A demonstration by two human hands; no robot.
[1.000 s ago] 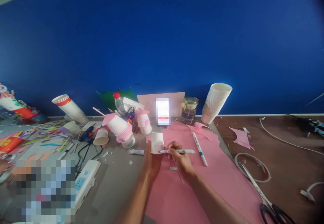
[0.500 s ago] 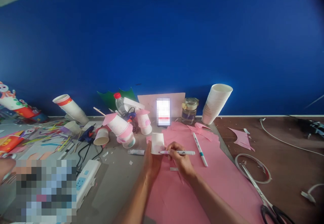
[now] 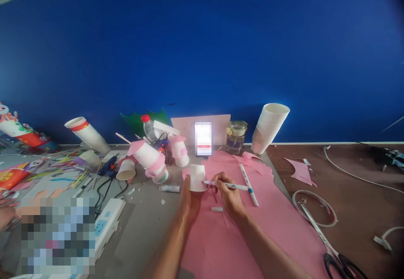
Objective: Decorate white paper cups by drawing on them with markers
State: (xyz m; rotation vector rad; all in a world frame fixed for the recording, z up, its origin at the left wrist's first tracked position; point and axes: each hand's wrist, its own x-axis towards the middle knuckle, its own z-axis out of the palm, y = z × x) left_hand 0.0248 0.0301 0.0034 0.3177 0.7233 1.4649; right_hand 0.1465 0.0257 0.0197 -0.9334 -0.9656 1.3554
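Note:
My left hand is closed around a white paper cup, held above the edge of the pink paper. In my right hand is a white marker, pinched between the fingers, its pinkish tip pointing left at the cup's right side. Whether the tip touches the cup I cannot tell. A small white marker cap lies on the pink paper below my hands. Another white marker with a teal band rests to the right of my right hand.
Pink-and-white cup models stand at the left, near a glue gun and a power strip. A lit phone, a glass jar and stacked cups line the back. Scissors and tape lie right. Someone's hand is far left.
My right hand has shifted slightly right and up with the marker, whose tip moved from the cup's lower part to its right edge. The cup has turned slightly.

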